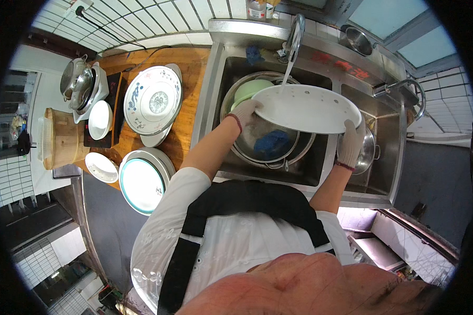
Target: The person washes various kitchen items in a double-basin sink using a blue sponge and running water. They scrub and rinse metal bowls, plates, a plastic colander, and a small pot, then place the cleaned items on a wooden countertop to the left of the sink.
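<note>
A large white oval platter (pixel 305 108) is tilted over the left sink basin, and water from the faucet (pixel 297 37) runs onto its far left part. My left hand (pixel 247 113), in a whitish knit glove, grips the platter's left edge. My right hand (pixel 351 143), gloved the same way, holds its near right edge. Below the platter, metal bowls (pixel 242 155) sit in the basin, with a blue cloth or pad (pixel 271 144) in the nearer one. A pale green bowl (pixel 252 89) lies beside my left hand, partly hidden by the platter.
Stacked patterned plates (pixel 153 100), a pile of round dishes (pixel 142 187) and white bowls (pixel 101 120) stand on the wooden counter at left. A metal pot (pixel 362 153) sits in the right basin (pixel 378 179). A second faucet (pixel 402 84) rises behind it.
</note>
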`<state>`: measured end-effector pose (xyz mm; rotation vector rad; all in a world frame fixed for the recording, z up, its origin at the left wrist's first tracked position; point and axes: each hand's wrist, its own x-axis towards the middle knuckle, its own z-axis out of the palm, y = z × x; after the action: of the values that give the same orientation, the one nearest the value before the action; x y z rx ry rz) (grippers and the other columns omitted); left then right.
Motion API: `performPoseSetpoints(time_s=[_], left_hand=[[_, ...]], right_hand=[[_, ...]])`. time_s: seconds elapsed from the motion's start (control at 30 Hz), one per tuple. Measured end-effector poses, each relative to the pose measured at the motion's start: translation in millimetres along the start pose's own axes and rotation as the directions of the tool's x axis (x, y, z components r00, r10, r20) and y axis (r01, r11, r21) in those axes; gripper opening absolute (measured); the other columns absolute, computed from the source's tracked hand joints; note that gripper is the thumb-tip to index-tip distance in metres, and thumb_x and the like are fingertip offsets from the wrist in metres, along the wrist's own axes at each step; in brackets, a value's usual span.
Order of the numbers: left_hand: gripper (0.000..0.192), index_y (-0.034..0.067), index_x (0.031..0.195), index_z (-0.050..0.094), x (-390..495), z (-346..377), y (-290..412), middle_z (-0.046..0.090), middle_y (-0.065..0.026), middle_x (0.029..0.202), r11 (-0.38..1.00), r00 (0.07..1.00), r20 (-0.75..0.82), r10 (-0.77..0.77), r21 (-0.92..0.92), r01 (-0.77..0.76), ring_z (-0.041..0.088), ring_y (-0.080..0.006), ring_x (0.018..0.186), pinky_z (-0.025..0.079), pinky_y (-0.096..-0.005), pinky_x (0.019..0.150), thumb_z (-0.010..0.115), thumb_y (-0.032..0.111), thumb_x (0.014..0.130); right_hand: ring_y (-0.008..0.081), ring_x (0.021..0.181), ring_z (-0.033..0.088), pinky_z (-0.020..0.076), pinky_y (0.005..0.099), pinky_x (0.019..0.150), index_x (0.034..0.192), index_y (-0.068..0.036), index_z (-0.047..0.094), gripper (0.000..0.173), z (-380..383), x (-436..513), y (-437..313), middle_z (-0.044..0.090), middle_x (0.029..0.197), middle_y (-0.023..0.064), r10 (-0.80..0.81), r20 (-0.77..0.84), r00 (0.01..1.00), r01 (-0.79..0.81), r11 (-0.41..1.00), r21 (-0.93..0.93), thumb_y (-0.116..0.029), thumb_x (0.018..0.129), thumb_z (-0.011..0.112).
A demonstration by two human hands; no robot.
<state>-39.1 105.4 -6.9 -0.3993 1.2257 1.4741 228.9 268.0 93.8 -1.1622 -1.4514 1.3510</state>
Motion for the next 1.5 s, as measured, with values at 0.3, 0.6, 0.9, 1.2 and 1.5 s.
performPoseSetpoints(time_s=[0.3,0.6,0.9,1.2,1.5], left_hand=[[0.058,-0.002,0.141,0.038,-3.8,-17.2,-3.4,0.049,-0.0212,0.135,1.0,0.956,0.292,-0.005,0.028,-0.004,0.051,-0.0372,0.124,0.045,-0.056,0.104,0.054,0.011,0.087],[0.06,-0.006,0.139,0.039,-82.6,-35.2,86.0,0.048,-0.0249,0.134,0.889,0.966,0.166,0.197,0.385,-0.247,0.056,-0.0392,0.118,0.058,-0.0543,0.089,0.055,0.014,0.085],[0.055,-0.004,0.134,0.049,-131.1,-36.3,104.7,0.059,-0.0246,0.118,0.667,0.885,0.114,0.452,0.615,-0.42,0.066,-0.0351,0.099,0.062,-0.045,0.079,0.055,0.022,0.086],[0.067,-0.006,0.138,0.04,-121.0,-28.7,135.5,0.052,-0.0287,0.125,0.746,0.962,0.19,0.197,0.607,-0.273,0.063,-0.035,0.099,0.059,-0.0498,0.083,0.054,0.043,0.094],[0.087,0.008,0.148,0.042,-39.1,-35.1,92.8,0.051,-0.014,0.122,0.798,0.975,0.223,0.025,0.582,-0.153,0.05,-0.0308,0.114,0.041,-0.043,0.104,0.041,0.074,0.091]], right_hand=[[0.023,0.101,0.062,0.0506,0.035,0.087,0.126,0.004,0.058,0.044,-22.7,7.3,-0.8,0.064,0.115,0.0158,0.089,0.095,0.991,-0.091,0.996,0.007,-0.013,0.086,0.054],[0.0307,0.103,0.064,0.0562,0.0404,0.085,0.129,0.007,0.049,0.05,53.6,-3.6,160.1,0.061,0.118,0.0179,0.542,0.327,0.774,-0.629,0.598,0.497,-0.002,0.08,0.053],[0.0424,0.11,0.057,0.0439,0.0474,0.098,0.128,-0.005,0.057,0.043,111.6,-63.8,93.4,0.062,0.117,0.0235,-0.507,0.47,0.722,0.676,0.659,-0.328,-0.022,0.089,0.061],[0.0384,0.086,0.061,0.0489,0.046,0.072,0.097,-0.004,0.061,0.019,130.9,-85.2,37.4,0.063,0.089,0.0165,-0.419,0.736,0.532,0.775,0.592,-0.224,-0.017,0.085,0.067],[0.0326,0.08,0.06,0.0459,0.0398,0.074,0.1,0.004,0.058,0.026,135.5,-50.8,58.5,0.061,0.087,0.022,-0.081,0.478,0.875,0.155,0.981,-0.118,-0.021,0.096,0.052]])
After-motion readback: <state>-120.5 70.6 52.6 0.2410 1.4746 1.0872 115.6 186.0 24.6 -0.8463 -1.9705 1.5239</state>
